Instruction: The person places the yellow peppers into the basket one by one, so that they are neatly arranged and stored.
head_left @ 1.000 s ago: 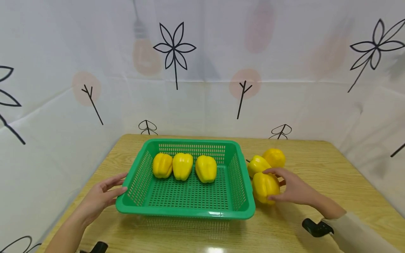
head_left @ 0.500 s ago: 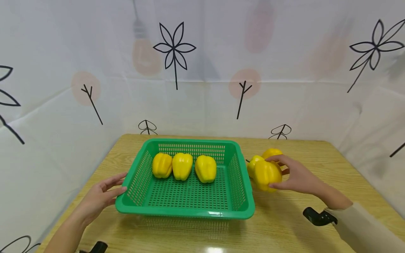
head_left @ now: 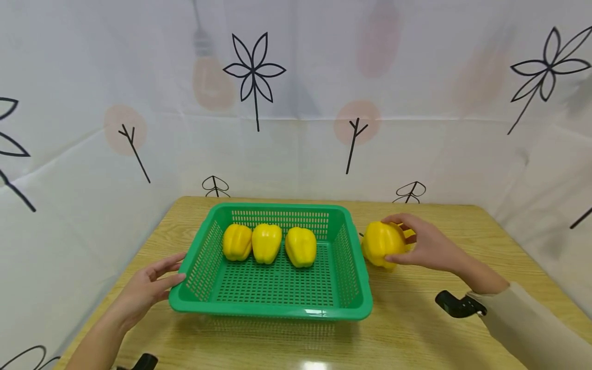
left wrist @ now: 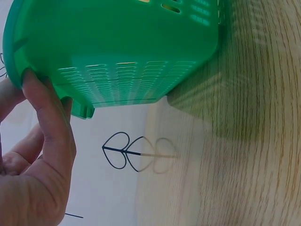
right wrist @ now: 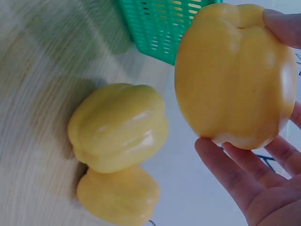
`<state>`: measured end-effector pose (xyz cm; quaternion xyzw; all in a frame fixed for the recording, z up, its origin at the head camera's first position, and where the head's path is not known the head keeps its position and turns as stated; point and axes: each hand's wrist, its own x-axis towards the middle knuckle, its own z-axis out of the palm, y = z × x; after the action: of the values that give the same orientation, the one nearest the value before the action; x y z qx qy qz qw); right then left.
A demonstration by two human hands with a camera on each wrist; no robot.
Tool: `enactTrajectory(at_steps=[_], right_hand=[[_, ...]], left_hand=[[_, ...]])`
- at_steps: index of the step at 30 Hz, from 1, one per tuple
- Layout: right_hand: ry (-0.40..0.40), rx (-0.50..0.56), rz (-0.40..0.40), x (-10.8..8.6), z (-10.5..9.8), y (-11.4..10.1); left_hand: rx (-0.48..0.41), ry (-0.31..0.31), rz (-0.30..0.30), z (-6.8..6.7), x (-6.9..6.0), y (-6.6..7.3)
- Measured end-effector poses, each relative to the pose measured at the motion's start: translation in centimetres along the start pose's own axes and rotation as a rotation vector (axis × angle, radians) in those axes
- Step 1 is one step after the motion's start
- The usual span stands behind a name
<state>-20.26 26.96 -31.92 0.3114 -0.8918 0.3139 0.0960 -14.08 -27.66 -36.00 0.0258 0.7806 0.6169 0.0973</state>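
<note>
In the head view, my right hand (head_left: 425, 246) grips a yellow bell pepper (head_left: 383, 244) just right of the basket, thumb on one side and fingers on the other. The right wrist view shows this bell pepper (right wrist: 235, 77) raised off the table. Two other bell peppers lie beneath it there, a nearer one (right wrist: 117, 127) and another (right wrist: 120, 194) touching it. My left hand (head_left: 145, 285) holds the left rim of the green plastic basket (head_left: 270, 308) with thumb and fingertips. Three yellow bell peppers stand in a row inside, including the middle one (head_left: 266, 243).
The basket rests on a wood-grain table (head_left: 453, 236). A white patterned cloth (head_left: 296, 154) hangs behind and along the sides. Black wrist devices show on both arms, the right one (head_left: 460, 304) near a beige sleeve (head_left: 522, 318).
My right hand has lifted the bell pepper from the table and carried it slightly away from me and left, covering the two behind it. The left hand and basket stay put.
</note>
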Motion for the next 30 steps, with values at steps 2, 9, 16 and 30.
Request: enactTrajectory(at_steps=[2, 9, 16, 30], right_hand=[[-0.002, 0.005, 0.002, 0.2, -0.1, -0.2], [-0.020, 0.025, 0.007, 1.1, -0.3, -1.0], [-0.042, 0.061, -0.029, 2.5, 0.2, -1.7], [-0.065, 0.123, -0.088, 5.1, 1.5, -3.8]], left_hand=[[-0.001, 0.001, -0.002, 0.0, 0.0, 0.0], [-0.001, -0.006, 0.007, 0.0, 0.1, 0.0], [0.004, -0.008, -0.001, 0.1, -0.1, 0.0], [-0.006, -0.005, 0.014, 0.0, 0.0, -0.1]])
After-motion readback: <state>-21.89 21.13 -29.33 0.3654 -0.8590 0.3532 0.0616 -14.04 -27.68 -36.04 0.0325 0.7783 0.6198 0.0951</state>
